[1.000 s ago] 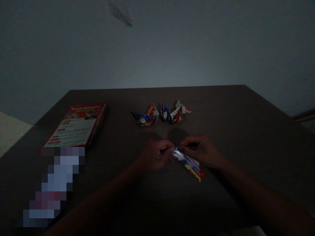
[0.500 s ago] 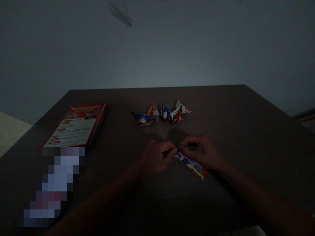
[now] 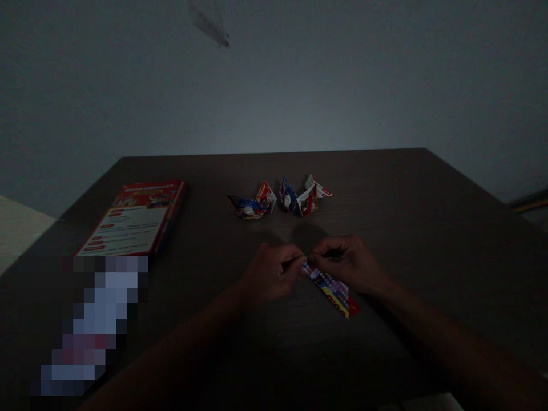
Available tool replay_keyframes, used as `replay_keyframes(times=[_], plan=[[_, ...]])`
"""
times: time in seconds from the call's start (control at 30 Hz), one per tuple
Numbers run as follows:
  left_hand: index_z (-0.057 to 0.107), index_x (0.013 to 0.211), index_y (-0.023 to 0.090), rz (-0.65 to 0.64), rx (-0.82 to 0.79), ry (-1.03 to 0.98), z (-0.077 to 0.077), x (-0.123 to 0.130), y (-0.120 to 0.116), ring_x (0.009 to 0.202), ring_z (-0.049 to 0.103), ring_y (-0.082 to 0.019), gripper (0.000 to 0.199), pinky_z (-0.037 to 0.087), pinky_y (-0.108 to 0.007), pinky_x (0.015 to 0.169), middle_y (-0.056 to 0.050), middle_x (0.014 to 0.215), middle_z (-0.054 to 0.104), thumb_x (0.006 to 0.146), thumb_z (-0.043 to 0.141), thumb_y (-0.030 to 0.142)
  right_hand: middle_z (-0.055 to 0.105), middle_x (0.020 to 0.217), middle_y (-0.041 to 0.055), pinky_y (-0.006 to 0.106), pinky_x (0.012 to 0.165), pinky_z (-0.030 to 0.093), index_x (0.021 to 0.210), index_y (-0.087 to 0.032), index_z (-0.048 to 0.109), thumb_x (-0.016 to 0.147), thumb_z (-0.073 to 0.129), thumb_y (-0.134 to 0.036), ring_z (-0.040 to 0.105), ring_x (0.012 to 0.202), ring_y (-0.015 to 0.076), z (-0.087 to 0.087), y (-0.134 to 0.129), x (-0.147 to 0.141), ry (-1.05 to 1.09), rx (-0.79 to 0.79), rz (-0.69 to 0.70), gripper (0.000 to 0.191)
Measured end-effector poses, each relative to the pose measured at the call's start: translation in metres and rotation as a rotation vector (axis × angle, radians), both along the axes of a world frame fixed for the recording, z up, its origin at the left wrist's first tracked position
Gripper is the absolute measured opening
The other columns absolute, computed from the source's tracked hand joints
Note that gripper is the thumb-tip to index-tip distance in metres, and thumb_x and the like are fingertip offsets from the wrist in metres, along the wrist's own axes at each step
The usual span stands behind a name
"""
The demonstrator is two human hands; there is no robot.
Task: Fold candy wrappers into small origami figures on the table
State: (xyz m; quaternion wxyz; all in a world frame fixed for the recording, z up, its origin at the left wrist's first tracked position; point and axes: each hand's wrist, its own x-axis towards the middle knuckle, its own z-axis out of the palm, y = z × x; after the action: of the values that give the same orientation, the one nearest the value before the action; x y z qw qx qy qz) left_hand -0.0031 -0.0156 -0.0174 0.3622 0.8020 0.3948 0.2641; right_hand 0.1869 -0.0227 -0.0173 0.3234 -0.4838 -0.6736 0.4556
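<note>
A narrow folded strip of printed paper (image 3: 331,290), blue, yellow and red, slants down to the right from my fingertips. My left hand (image 3: 274,271) pinches its upper left end between thumb and fingers. Close beside it, my right hand (image 3: 346,262) pinches the same end, the two sets of fingertips almost touching. Behind my hands stand two folded paper boats, one blue and red (image 3: 252,205) on the left, the other blue, white and red (image 3: 302,200) on the right. The exact fold at my fingertips is hidden.
On the left of the dark table (image 3: 385,188) lies a thick red-edged booklet or stack of printed sheets (image 3: 132,222). A pixelated patch covers what is in front of it. A grey wall (image 3: 342,74) rises behind the table's far edge.
The strip's lower end has swung slightly down and to the left, and more of its printed face shows. Both hands keep nearly the same place. The paper boats have not moved.
</note>
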Motion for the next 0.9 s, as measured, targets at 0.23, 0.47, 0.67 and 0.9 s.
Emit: replay_keyframes(times=[0.23, 0.47, 0.67, 0.9], plan=[[0.062, 0.081, 0.013, -0.039, -0.124, -0.124, -0.003, -0.002, 0.002, 0.061, 0.066, -0.011, 0.018, 0.045, -0.017, 0.052, -0.003, 0.068, 0.069, 0.087, 0.050, 0.025, 0.065, 0.064, 0.0019, 0.021, 0.053, 0.043, 0.071, -0.014, 0.066, 0.076, 0.063, -0.030, 0.056, 0.057, 0.0103, -0.001, 0.001, 0.001, 0.049, -0.039, -0.014, 0.018], [0.061, 0.085, 0.011, -0.047, -0.338, -0.271, -0.009, -0.004, 0.006, 0.062, 0.068, -0.014, 0.020, 0.053, -0.023, 0.057, -0.005, 0.070, 0.069, 0.087, 0.051, 0.028, 0.068, 0.067, 0.0026, 0.021, 0.054, 0.044, 0.073, -0.014, 0.068, 0.076, 0.064, -0.032, 0.059, 0.058, 0.0111, 0.001, 0.003, 0.000, 0.024, -0.053, -0.038, 0.019], [0.061, 0.083, 0.009, -0.017, -0.401, -0.352, -0.009, -0.008, 0.011, 0.059, 0.067, -0.014, 0.019, 0.054, -0.024, 0.056, -0.006, 0.069, 0.069, 0.085, 0.054, 0.026, 0.070, 0.072, 0.0033, 0.021, 0.054, 0.045, 0.078, -0.015, 0.070, 0.076, 0.065, -0.034, 0.061, 0.060, 0.0120, 0.001, 0.006, 0.004, 0.024, -0.071, -0.072, 0.020], [0.060, 0.097, 0.010, 0.049, -0.399, -0.418, -0.011, -0.007, 0.014, 0.066, 0.067, -0.014, 0.024, 0.054, -0.027, 0.063, -0.006, 0.077, 0.069, 0.084, 0.056, 0.029, 0.070, 0.072, 0.0036, 0.023, 0.053, 0.044, 0.076, -0.015, 0.070, 0.074, 0.067, -0.035, 0.061, 0.059, 0.0131, -0.001, 0.008, 0.005, 0.087, -0.085, -0.136, 0.020]])
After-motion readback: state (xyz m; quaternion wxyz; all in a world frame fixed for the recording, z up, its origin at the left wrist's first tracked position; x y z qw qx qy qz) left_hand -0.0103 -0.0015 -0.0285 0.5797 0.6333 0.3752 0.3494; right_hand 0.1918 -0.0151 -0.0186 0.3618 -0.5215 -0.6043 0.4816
